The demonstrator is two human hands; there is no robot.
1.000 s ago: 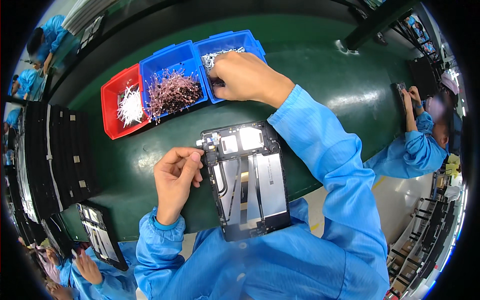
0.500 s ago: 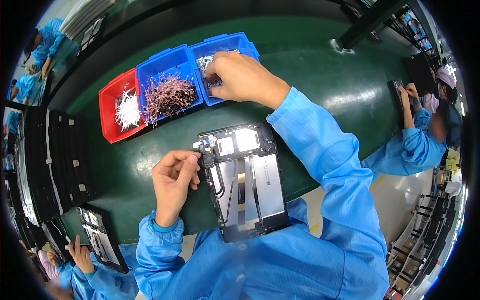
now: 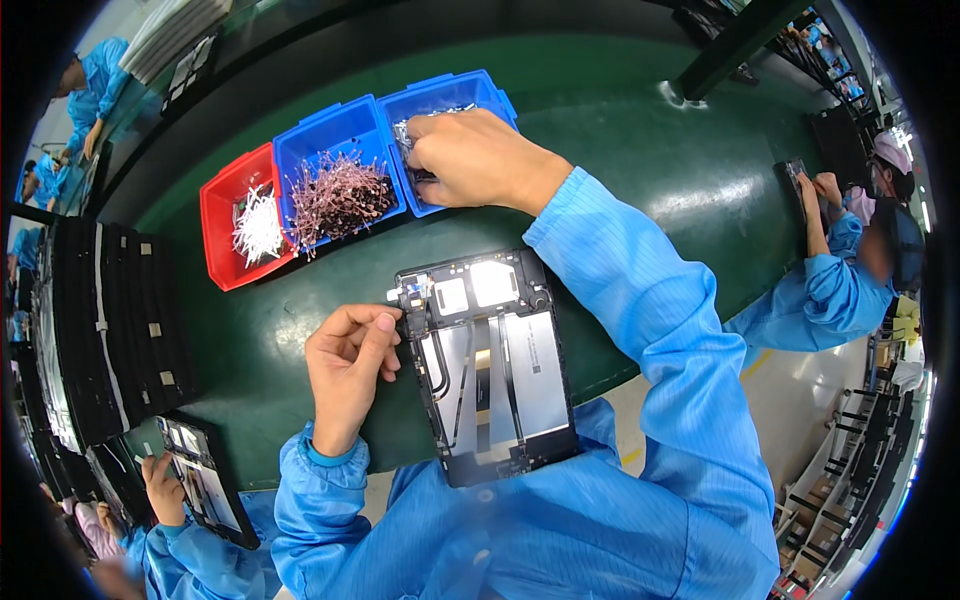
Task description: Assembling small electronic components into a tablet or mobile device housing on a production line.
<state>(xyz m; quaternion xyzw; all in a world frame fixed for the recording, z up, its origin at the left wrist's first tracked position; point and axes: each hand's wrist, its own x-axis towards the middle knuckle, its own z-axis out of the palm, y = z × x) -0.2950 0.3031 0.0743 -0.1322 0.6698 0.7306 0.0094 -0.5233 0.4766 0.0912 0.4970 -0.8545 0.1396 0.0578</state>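
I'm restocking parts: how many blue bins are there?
2: the middle blue bin, right of the red bin; the rightmost blue bin, with the right hand in it.

Tiny dark print (image 3: 536, 369), on a silver panel (image 3: 542, 405) — too small to read

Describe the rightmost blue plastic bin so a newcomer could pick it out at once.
On the dark green tabletop, beyond the black-framed rectangular device, a red plastic bin starts a row. Next comes a middle blue plastic bin of pink-stemmed pieces, then the rightmost blue plastic bin, with the person's right hand in it. Unlike its neighbours, it holds small silvery pieces.
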